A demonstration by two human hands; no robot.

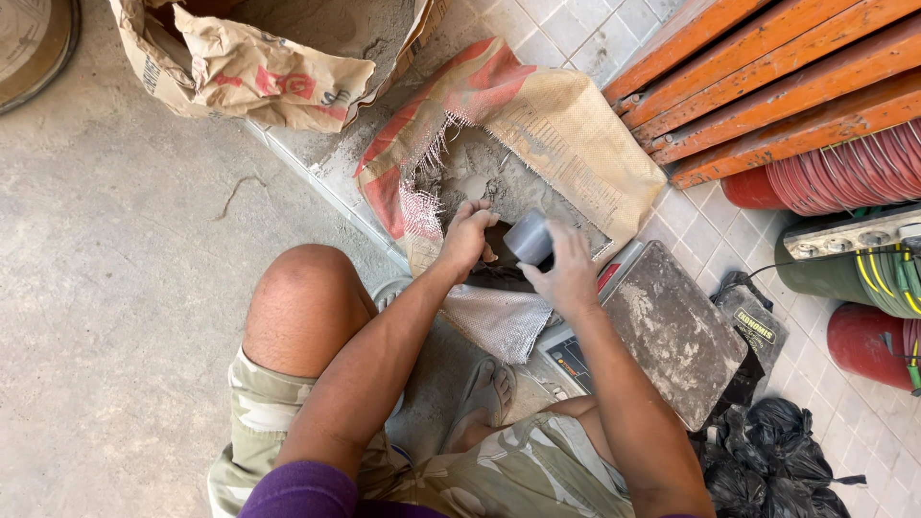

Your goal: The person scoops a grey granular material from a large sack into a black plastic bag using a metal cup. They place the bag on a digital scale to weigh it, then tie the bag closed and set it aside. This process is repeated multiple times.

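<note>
My right hand [566,273] grips a short grey plastic tube or cup [530,237] over the mouth of an open woven sack [566,134] that holds grey powder [489,173]. My left hand [467,235] is closed on the edge of a dark bag [504,273] held just below the grey cup. Both hands are close together at the torn edge of the sack. What lies inside the dark bag is hidden.
A dusty flat scale [672,331] sits right of my hands. A crumpled paper sack [259,67] lies at the top. Orange wooden planks [767,67], red hose coils [844,168] and black plastic bags [767,460] fill the right side. My bare knee [302,297] and sandalled foot [484,388] are below.
</note>
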